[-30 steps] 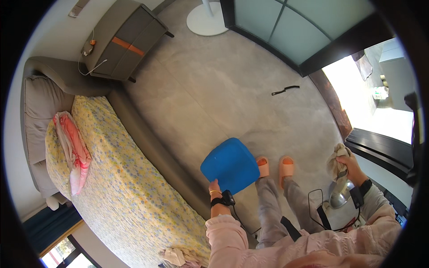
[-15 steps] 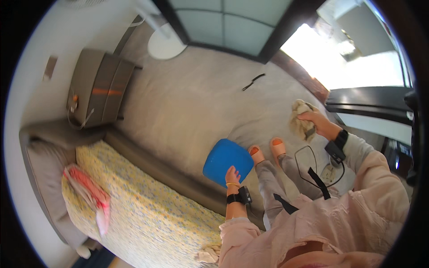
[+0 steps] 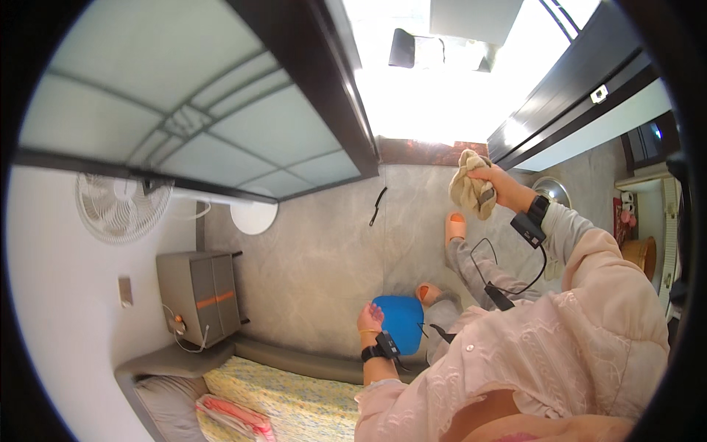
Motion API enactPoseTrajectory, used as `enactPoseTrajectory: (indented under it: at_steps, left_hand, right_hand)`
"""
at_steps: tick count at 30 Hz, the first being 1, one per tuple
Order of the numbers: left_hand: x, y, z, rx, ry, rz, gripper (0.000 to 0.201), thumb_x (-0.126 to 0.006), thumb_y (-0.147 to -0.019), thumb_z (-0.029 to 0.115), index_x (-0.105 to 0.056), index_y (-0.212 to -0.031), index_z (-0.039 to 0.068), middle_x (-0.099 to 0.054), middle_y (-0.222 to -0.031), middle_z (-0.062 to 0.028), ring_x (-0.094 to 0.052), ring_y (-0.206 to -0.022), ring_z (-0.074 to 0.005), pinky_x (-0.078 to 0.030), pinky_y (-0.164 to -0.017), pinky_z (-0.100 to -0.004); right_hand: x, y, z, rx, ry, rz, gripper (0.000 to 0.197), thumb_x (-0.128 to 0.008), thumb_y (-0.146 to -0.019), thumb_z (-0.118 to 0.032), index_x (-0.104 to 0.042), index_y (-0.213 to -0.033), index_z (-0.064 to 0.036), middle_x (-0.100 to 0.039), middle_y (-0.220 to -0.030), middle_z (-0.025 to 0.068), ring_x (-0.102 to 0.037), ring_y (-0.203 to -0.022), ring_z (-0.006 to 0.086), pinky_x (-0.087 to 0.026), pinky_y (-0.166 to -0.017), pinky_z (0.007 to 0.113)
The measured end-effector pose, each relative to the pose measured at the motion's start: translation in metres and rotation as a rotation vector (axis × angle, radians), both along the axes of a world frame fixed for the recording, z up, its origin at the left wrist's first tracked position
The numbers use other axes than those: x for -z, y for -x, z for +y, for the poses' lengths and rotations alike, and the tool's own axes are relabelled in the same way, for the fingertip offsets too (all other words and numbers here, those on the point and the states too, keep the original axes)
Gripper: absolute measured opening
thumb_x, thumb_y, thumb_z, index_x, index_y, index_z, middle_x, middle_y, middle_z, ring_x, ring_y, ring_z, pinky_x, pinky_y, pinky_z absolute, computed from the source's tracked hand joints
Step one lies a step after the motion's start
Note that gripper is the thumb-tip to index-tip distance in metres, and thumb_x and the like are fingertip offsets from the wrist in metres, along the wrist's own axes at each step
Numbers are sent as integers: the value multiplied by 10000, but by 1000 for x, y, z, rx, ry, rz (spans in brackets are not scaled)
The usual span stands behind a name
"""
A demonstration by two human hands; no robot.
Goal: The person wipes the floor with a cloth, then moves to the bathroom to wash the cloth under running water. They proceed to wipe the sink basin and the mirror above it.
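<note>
A crumpled beige cloth [image 3: 468, 193] is gripped in my right hand [image 3: 504, 187], raised above the floor near the doorway. My left hand [image 3: 370, 318] hangs low with loosely curled fingers and nothing in it. Behind and below that hand is a blue plastic thing with a rounded square top [image 3: 401, 324], perhaps a stool; whether the hand touches it I cannot tell. My feet, in orange slippers [image 3: 456, 227], stand apart on the grey floor. Each wrist carries a black strap with a small box.
A dark-framed glass door [image 3: 353, 125] stands ahead on the left; a dark door panel [image 3: 574, 96] is on the right. A black strip [image 3: 378, 206] lies on the floor. At left are a fan [image 3: 124, 202], a grey cabinet [image 3: 202, 295] and a sofa with a yellow patterned cover [image 3: 294, 387].
The view has swung right toward the bright doorway. One foot has stepped forward. My right hand still carries the cloth; the left hand's fingers are more curled, at the blue thing's left side.
</note>
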State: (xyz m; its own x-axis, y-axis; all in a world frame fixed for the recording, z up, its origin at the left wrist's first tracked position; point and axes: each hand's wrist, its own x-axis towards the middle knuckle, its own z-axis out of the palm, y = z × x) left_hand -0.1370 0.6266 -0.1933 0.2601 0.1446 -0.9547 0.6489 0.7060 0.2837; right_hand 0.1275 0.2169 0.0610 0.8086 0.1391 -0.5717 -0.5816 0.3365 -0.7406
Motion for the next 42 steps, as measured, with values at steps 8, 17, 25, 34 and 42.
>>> enactPoseTrajectory:
  at_steps: [8,17,25,34,42]
  left_hand:
    - [-116,-240,-114,343,80,-368,289,-534,-881,237,-519,-1123,80,-625,-991,-91,-604,-886,-224,-489,-745,-347]
    - [-156,-373,-247,658,225,-462,293,-472,-900,211,-505,-1148,58,-628,-1013,-101,-609,-904,-216,-495,-779,-349]
    - [-137,-427,-277,723,337,-397,264,-475,-906,236,-531,-1104,71,-635,-1006,-92,-621,-868,-226,-506,-763,-356]
    - [-145,-528,-325,770,506,-434,289,-477,-920,245,-523,-1142,64,-630,-1032,-108,-620,-890,-236,-511,-762,-365]
    - [-149,-600,-333,830,502,-440,275,-485,-912,238,-537,-1119,65,-635,-1018,-108,-624,-873,-220,-515,-731,-350]
  right_hand:
    - [-25,-79,-122,126,-32,-51,367,-593,-821,-157,-471,-1126,7,-539,-1063,82,-554,-950,153,-475,-807,280]
    - [-11,-125,-234,321,-117,-13,274,-575,-836,-200,-519,-1031,-15,-582,-956,66,-585,-836,140,-501,-755,272]
    - [-15,-148,-261,518,-135,-38,299,-608,-800,-197,-534,-1036,-27,-581,-961,66,-571,-861,157,-487,-800,294]
    - [-31,-233,-250,491,-222,-44,385,-575,-783,-127,-469,-1127,10,-580,-981,110,-592,-847,185,-492,-771,325]
    - [-21,-302,-264,528,215,-150,117,-624,-782,-159,-594,-829,-57,-572,-707,8,-548,-609,112,-446,-530,270]
